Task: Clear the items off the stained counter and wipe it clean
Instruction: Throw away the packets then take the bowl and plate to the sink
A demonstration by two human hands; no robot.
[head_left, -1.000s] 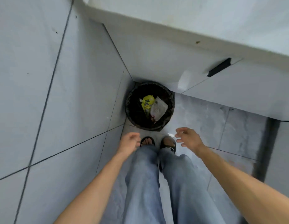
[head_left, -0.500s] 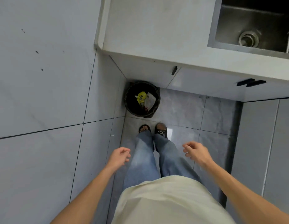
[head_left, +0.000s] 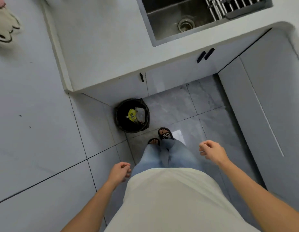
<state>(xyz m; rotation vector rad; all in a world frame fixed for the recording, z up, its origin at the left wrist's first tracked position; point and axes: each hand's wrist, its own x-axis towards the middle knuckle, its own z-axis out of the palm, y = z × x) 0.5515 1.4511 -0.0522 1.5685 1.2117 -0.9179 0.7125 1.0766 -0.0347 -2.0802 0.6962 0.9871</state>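
The white counter (head_left: 102, 47) runs along the top, its bare surface left of the steel sink (head_left: 177, 19). A black bin (head_left: 118, 114) stands on the floor below the counter's corner, with a yellow packet (head_left: 132, 115) and a clear wrapper (head_left: 140, 113) inside. My left hand (head_left: 120, 171) hangs in front of my waist with loosely curled fingers and holds nothing. My right hand (head_left: 210, 152) hangs out to the right, fingers loosely curled, also holding nothing. Both hands are well short of the counter.
A grey tiled wall (head_left: 28, 131) closes the left side. Cabinet doors with black handles (head_left: 205, 55) sit under the counter, and a tall cabinet (head_left: 270, 97) stands on the right. A dish rack (head_left: 232, 5) lies over the sink's right end. A plush cloth item (head_left: 5, 25) hangs top left.
My view has risen and pulled back from the bin, bringing the counter and sink into sight. Both hands have drawn back toward my body, and their fingers have curled in more.
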